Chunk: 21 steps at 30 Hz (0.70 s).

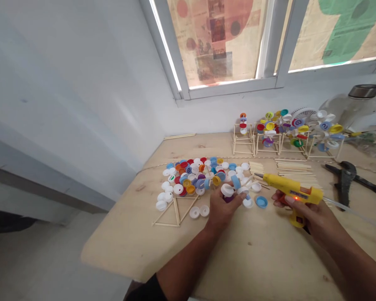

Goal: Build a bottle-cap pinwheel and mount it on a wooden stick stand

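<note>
My left hand is closed around a wheel of bottle caps in white, blue and purple, partly hidden by my fingers. In my right hand is a yellow hot glue gun with a lit red light, its nozzle pointing left toward the cap wheel but apart from it. A blue bottle cap lies on the table between my hands. Just beyond my left hand spreads a pile of mixed bottle caps. Two white caps sit left of that hand.
A stick frame lies at the left. Behind the glue gun are bundles of sticks. Finished cap wheels on stick stands line the wall. Dark pliers-like tools and a glass jar stand at the right.
</note>
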{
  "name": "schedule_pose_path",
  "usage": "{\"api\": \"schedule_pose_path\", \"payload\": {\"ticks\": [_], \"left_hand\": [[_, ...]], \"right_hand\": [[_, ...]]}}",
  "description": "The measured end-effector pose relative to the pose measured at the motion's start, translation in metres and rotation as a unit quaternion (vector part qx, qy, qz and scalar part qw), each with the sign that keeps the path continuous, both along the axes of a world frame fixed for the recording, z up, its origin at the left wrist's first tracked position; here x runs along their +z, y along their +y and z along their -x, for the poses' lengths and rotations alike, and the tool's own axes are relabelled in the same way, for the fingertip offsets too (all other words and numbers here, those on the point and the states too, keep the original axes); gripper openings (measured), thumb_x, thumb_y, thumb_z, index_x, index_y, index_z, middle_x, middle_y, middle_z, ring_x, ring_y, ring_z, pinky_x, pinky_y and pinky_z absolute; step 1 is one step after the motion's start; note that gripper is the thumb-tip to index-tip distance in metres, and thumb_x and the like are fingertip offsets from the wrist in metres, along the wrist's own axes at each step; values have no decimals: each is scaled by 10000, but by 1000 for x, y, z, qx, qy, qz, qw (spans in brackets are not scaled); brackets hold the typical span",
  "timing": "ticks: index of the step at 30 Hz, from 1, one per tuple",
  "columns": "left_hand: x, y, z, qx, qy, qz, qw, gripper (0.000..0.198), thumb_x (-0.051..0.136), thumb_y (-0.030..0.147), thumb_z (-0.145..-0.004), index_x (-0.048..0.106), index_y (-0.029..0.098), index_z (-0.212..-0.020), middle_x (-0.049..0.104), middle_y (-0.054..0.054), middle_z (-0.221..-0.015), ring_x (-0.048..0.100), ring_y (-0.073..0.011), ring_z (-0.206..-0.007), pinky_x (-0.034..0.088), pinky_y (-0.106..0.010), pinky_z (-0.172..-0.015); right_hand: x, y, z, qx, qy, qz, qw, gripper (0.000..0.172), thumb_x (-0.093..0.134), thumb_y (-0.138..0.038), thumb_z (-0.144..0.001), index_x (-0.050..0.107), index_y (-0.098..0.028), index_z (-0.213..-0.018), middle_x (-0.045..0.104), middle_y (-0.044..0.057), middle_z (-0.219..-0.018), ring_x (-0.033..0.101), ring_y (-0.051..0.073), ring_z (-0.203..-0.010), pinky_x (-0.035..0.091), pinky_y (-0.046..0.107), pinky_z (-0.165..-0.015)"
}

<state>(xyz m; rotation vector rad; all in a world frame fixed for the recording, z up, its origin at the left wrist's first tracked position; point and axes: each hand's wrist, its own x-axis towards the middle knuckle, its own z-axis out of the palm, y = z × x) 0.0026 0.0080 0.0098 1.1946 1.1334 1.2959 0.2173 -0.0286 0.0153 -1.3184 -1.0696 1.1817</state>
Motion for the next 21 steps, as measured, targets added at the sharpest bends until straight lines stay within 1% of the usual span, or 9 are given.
{"api": "schedule_pose_path", "payload": {"ticks": [4,6,8,10,12,17,19,21], "left_hand": [[0,0,0,10,11,-6,1000,273,791,358,-605,631,150,-680,476,42,-560,387,-87,-525,362,-213,-519],[1,0,0,14,12,-5,1000,275,794,364,-596,628,153,-657,486,41,-559,401,-89,-525,370,-214,-523],[2,0,1,22,10,1,1000,279,799,365,-587,626,155,-649,492,38,-561,411,-92,-529,371,-215,-523],[3,-1,1,28,8,3,1000,281,806,361,-579,628,156,-651,494,38,-561,419,-94,-533,370,-216,-524],[2,-1,1,29,8,4,1000,279,808,360,-579,632,156,-653,499,39,-560,430,-96,-534,374,-217,-525],[-4,-1,0,62,-14,8,998,297,805,375,-584,641,159,-704,571,22,-602,514,-123,-570,428,-243,-567],[-7,0,0,52,-16,8,998,312,805,376,-589,650,159,-752,593,12,-626,543,-137,-594,451,-256,-588],[-8,1,0,43,-13,6,999,316,798,376,-603,652,158,-779,600,6,-640,556,-144,-612,465,-262,-602]], "right_hand": [[1,-6,6,-33,-32,-2,999,389,696,-527,-712,721,-185,-895,730,101,-969,669,274,-914,553,352,-777],[3,-8,7,-35,-47,3,998,400,678,-543,-720,723,-188,-900,732,105,-981,671,284,-929,556,353,-759],[3,-7,5,-12,-65,12,998,426,673,-563,-713,732,-186,-902,732,117,-999,670,303,-954,562,357,-742],[3,-5,1,19,-85,19,996,448,683,-578,-695,746,-180,-890,733,130,-997,666,322,-977,565,369,-750],[3,-3,-3,35,-99,22,994,451,696,-580,-679,757,-179,-875,736,135,-980,665,331,-979,566,379,-764],[7,-3,-3,49,-119,15,992,432,693,-593,-674,758,-182,-794,737,114,-884,675,279,-864,559,342,-738],[9,-3,-2,45,-127,13,991,444,691,-609,-663,750,-177,-748,730,108,-838,669,265,-832,555,328,-716],[11,-3,-1,43,-119,26,992,450,704,-614,-641,743,-172,-715,724,106,-804,668,259,-795,558,326,-687]]}}
